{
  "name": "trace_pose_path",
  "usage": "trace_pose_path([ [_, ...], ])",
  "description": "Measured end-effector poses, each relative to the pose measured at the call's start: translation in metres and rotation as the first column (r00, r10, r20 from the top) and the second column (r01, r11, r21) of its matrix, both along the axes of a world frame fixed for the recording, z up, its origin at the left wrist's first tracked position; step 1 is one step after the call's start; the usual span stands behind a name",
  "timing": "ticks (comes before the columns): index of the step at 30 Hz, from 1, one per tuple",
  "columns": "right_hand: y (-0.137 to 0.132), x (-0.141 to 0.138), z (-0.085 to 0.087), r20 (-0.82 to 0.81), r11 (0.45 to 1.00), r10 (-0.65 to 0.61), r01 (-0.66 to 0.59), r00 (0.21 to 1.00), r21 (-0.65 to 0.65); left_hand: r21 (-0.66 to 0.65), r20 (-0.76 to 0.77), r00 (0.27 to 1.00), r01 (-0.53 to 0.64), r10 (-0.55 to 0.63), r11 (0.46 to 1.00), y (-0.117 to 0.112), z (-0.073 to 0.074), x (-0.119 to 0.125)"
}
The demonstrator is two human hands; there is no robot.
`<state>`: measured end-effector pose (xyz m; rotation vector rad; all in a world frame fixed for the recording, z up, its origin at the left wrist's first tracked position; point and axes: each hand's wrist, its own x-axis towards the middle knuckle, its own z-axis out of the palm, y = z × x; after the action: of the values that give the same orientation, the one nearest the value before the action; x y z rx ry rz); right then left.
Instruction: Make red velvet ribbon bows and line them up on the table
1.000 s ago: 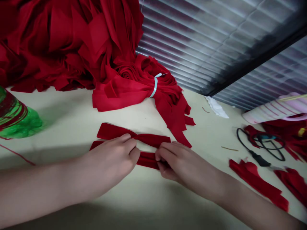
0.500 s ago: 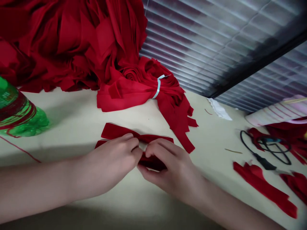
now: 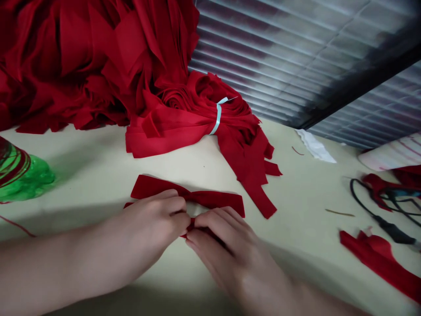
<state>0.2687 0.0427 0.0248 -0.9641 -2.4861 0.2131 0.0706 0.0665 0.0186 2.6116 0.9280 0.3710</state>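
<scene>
My left hand (image 3: 154,224) and my right hand (image 3: 219,239) meet fingertip to fingertip over a folded red fabric strip (image 3: 190,224) on the pale table (image 3: 98,166). Both pinch it at its middle, and most of the strip is hidden under them. Just beyond my fingers lies a red fabric bow (image 3: 187,196), flat on the table, its centre gathered. My left fingers touch its near edge.
A big heap of red fabric (image 3: 82,61) fills the back left, with a bundle tied by a pale blue band (image 3: 216,118) in front of it. A green plastic bottle (image 3: 19,175) lies at the left. At the right lie a black cord (image 3: 378,210), red fabric scraps (image 3: 378,259) and white paper (image 3: 315,147).
My right hand slid left along the red strip until its fingers met my left hand's. The strip's right half, visible a second ago, is now covered.
</scene>
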Motion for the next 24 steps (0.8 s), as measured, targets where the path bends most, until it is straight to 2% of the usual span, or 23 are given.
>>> trace_pose_path([
  [3, -0.001, -0.002, 0.002, 0.051, 0.999, 0.015, -0.016, 0.999, 0.031, -0.039, 0.088, 0.996, 0.013, -0.01, 0.999, 0.0, -0.004, -0.001],
  [6, -0.004, -0.004, 0.0, 0.094, 0.982, 0.0, -0.018, 0.996, 0.19, -0.066, 0.167, 0.986, 0.02, -0.009, 0.998, 0.001, -0.004, -0.001],
  [8, -0.007, -0.005, -0.003, 0.105, 0.968, -0.026, -0.001, 0.994, 0.249, -0.094, 0.183, 0.983, 0.029, -0.011, 0.995, 0.003, 0.0, 0.0],
  [13, -0.008, -0.006, -0.01, 0.107, 0.97, -0.035, 0.008, 0.994, 0.242, -0.108, 0.134, 0.99, 0.069, -0.054, 0.992, 0.007, 0.013, 0.004],
  [19, -0.006, -0.003, -0.01, 0.058, 0.971, -0.014, -0.001, 0.998, 0.239, -0.078, 0.15, 0.988, 0.055, -0.043, 0.995, 0.008, 0.012, 0.006],
  [24, -0.004, -0.002, -0.011, 0.038, 0.991, 0.016, -0.021, 0.999, 0.136, -0.099, 0.205, 0.979, 0.034, -0.013, 0.995, 0.009, 0.01, 0.007],
])
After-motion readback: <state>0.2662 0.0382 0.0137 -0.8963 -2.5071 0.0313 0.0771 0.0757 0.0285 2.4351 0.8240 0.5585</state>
